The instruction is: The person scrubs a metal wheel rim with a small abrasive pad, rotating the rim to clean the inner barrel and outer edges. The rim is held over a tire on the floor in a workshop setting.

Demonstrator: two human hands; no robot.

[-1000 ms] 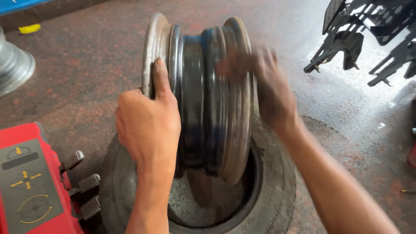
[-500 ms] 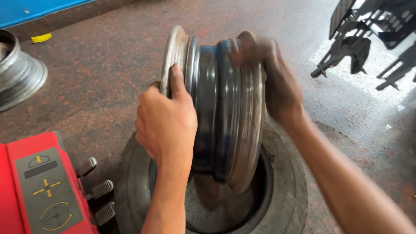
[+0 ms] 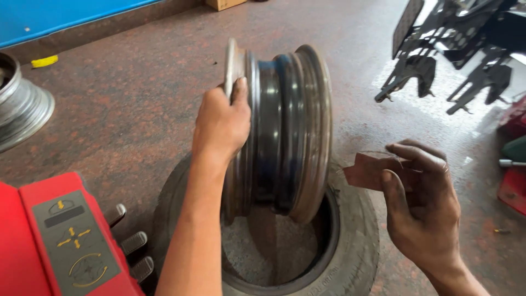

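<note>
While the left hand clamps the ribbed steel rim (upright), the right hand pinches a brown scrap.

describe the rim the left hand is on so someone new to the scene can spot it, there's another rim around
Find the tyre lying flat on the floor at bottom centre. The rim stands on edge in its opening, the left hand gripping its near flange. Unlike the second rim lying at the left edge, it is upright, with a dark barrel.
</note>
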